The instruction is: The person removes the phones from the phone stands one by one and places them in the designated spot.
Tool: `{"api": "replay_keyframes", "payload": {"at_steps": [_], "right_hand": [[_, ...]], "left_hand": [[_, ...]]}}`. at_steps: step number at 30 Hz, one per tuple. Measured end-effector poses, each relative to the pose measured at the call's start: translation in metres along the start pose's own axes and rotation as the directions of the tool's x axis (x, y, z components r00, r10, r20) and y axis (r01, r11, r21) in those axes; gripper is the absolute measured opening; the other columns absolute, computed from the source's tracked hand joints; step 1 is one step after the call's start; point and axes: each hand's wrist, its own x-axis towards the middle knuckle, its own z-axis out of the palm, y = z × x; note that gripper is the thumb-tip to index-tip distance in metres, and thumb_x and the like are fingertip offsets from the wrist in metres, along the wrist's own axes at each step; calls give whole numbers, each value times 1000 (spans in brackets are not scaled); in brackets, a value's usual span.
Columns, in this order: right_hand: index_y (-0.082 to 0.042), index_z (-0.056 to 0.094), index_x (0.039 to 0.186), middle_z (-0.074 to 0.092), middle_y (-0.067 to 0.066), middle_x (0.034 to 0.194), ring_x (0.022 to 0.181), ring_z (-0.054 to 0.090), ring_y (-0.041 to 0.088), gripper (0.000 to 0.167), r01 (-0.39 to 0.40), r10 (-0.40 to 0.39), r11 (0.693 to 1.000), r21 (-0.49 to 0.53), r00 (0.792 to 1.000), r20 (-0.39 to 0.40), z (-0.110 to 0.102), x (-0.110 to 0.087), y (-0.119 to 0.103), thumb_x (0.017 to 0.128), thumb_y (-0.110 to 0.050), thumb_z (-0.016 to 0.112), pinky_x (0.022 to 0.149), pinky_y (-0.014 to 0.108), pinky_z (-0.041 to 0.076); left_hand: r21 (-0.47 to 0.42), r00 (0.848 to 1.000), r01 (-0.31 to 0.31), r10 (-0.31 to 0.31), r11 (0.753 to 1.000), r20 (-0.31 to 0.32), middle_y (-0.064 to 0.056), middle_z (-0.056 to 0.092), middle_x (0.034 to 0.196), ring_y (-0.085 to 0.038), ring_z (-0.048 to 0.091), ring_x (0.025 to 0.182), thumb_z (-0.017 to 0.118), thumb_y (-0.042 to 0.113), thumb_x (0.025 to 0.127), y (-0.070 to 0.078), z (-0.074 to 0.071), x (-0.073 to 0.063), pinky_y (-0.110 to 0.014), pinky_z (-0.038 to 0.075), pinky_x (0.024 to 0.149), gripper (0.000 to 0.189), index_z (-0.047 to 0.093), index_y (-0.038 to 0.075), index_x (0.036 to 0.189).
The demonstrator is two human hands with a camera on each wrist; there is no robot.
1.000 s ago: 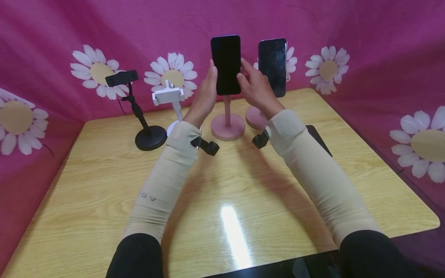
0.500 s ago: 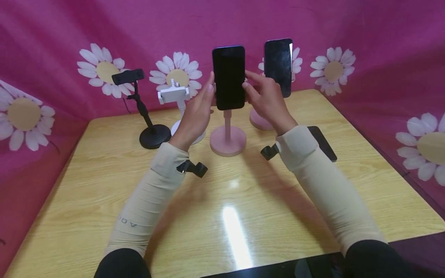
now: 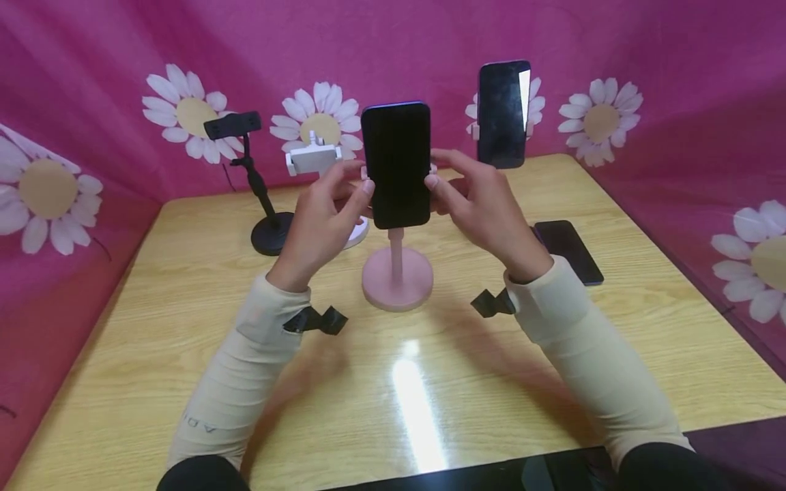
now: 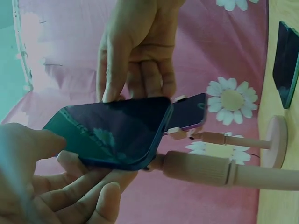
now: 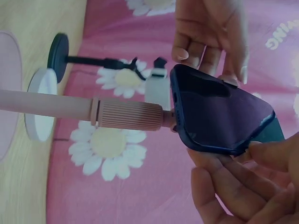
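A dark smartphone [image 3: 398, 167] stands upright in the clamp of a pink phone stand [image 3: 397, 279]. My left hand [image 3: 322, 221] pinches the clamp arm at the phone's left edge, thumb in front and fingers curled behind. Opposite it, my right hand [image 3: 485, 204] grips the right side the same way, its thumb beside the screen's edge. In the left wrist view the phone [image 4: 121, 133] leans over the stand's ribbed collar [image 4: 198, 169]. From the right wrist the pink pole [image 5: 46, 105] runs up to the phone's back, where the fingers hide much of the clamp.
Behind on the right, a second phone [image 3: 503, 112] sits in another stand. A phone [image 3: 568, 252] lies flat on the wooden table [image 3: 491, 395]. A black stand [image 3: 258, 184] and a white stand [image 3: 313, 160] are at the left. Pink flowered cloth [image 3: 417, 41] surrounds the table.
The pink stand with its phone has come toward me across the table. My hands came back with it, and their fingers have curled in at the phone's sides.
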Motion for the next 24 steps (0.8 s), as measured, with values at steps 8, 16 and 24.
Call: {"api": "replay_keyframes", "payload": {"at_steps": [8, 16, 24], "right_hand": [[-16, 57, 134, 73, 6, 91, 70, 69, 13, 40, 57, -56, 998, -14, 998, 42, 2, -15, -13, 94, -16, 63, 65, 32, 55], [-13, 58, 132, 72, 3, 85, 68, 68, 7, 39, 114, -114, 993, 13, 991, 74, 2, -25, -21, 93, -15, 64, 61, 30, 56], [-11, 59, 131, 73, 5, 93, 71, 71, 12, 39, 146, -151, 988, 56, 984, 95, 2, -26, -25, 92, -11, 65, 63, 32, 57]], "left_hand": [[19, 994, 21, -23, 1000, 110, -9, 71, 93, -18, 69, 80, 58, 26, 97, 8, -18, -14, -38, 55, 72, 32, 52, 8, 123], [-47, 964, 7, 6, 999, 264, -11, 70, 94, -22, 70, 80, 58, 16, 97, 14, -34, -20, -36, 57, 71, 27, 49, 4, 120], [-59, 947, 50, -28, 997, 321, -14, 68, 104, -23, 70, 85, 58, 16, 97, 15, -43, -22, -36, 57, 73, 34, 46, 5, 127]]}}
